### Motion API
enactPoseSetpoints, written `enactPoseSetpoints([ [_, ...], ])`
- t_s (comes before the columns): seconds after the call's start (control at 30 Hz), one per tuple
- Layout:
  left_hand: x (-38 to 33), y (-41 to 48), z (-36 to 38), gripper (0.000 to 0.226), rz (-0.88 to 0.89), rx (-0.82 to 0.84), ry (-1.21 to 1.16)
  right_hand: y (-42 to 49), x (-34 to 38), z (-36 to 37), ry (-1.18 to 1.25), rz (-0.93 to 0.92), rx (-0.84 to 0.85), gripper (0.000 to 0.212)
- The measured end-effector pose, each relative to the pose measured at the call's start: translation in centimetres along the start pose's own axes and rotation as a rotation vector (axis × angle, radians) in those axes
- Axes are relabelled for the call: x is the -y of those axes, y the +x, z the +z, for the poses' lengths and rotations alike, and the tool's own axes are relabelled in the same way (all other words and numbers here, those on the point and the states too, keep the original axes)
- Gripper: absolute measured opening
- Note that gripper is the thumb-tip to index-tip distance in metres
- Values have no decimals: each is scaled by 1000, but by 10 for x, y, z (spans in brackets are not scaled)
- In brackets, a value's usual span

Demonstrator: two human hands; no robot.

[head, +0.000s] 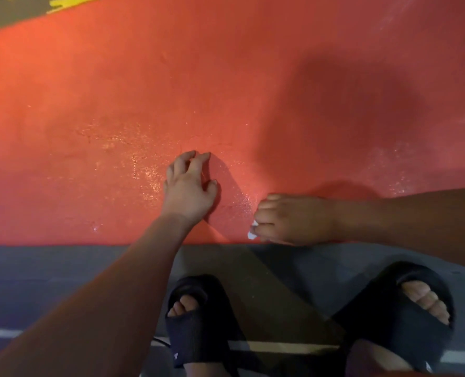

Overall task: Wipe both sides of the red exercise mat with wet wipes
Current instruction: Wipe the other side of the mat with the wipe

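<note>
Edges first: the red exercise mat (226, 77) lies flat on a grey floor (49, 273), its near long edge running straight across just ahead of the person's feet. Its far edge shows only at the upper left, where a strip of dark floor carries a yellow marking (71, 1). To both sides the mat runs out of view, and a broad stretch of bare red surface lies open beyond the hands.

The mat's skin is finely pebbled and matte. Wet patches glisten around the hands and toward its right end, and thin cracks show in the damp area. A large soft shadow falls across its right half.

The left hand (189, 189) sits on the mat a little in from the near edge, holding nothing, fingers spread and arched with the tips on the surface. The right hand (294, 219) lies right at the near edge, fingers curled around a bunched white wet wipe (251, 233), of which only a small corner peeks out.

Off the mat, on the floor below its near edge, stand two feet in black open-toe slides (198, 322).
</note>
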State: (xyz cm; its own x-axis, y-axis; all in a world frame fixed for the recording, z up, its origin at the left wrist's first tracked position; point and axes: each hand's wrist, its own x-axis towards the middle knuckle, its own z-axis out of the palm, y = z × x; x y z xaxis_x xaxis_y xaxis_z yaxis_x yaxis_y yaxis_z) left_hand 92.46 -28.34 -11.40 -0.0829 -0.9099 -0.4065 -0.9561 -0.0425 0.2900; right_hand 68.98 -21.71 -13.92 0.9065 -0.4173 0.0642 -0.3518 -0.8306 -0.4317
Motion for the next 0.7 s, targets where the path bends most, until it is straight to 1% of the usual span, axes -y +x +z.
enactPoseSetpoints([
  [0.07, 3, 0, 0, 64, 16, 11, 12, 7, -17, -4, -25, -9, -7, 28],
  [0.1, 3, -1, 0, 64, 19, 16, 15, 13, -28, -8, -38, 28, -40, 27],
  [0.13, 4, -1, 1, 64, 17, 16, 14, 18, -41, -13, -39, 95, -91, 28],
  [0.2, 4, -3, 2, 65, -6, 15, -5, 28, -64, -23, -23, 292, -187, 27],
  [0.23, 3, -5, 3, 66, -24, 16, -20, 31, -69, -25, -6, 368, -214, 26],
  [0.27, 3, -7, 1, 67, -43, 21, -26, 36, -66, -23, 8, 388, -225, 28],
  [0.33, 4, -12, 1, 69, -49, 41, -18, 38, -46, -14, 27, 297, -201, 29],
  [0.4, 8, -15, -1, 70, -35, 65, 5, 33, -17, -4, 64, 117, -142, 24],
  [0.47, 11, -17, -2, 71, -20, 69, 19, 29, -6, -1, 50, -28, -59, 21],
  [0.5, 11, -17, -2, 70, -15, 68, 20, 30, -11, -3, 34, -58, -43, 23],
  [0.53, 12, -17, -1, 70, -16, 67, 16, 33, -20, -6, 11, -43, -58, 24],
  [0.57, 11, -17, -1, 70, -20, 65, 11, 35, -31, -9, -18, 28, -87, 24],
  [0.6, 11, -17, 0, 71, -27, 63, 8, 38, -42, -13, -38, 135, -147, 26],
  [0.67, 8, -19, 2, 71, -33, 58, 2, 38, -55, -16, -17, 334, -256, 37],
  [0.7, 8, -20, 2, 72, -34, 55, -2, 37, -51, -11, 3, 362, -265, 38],
])
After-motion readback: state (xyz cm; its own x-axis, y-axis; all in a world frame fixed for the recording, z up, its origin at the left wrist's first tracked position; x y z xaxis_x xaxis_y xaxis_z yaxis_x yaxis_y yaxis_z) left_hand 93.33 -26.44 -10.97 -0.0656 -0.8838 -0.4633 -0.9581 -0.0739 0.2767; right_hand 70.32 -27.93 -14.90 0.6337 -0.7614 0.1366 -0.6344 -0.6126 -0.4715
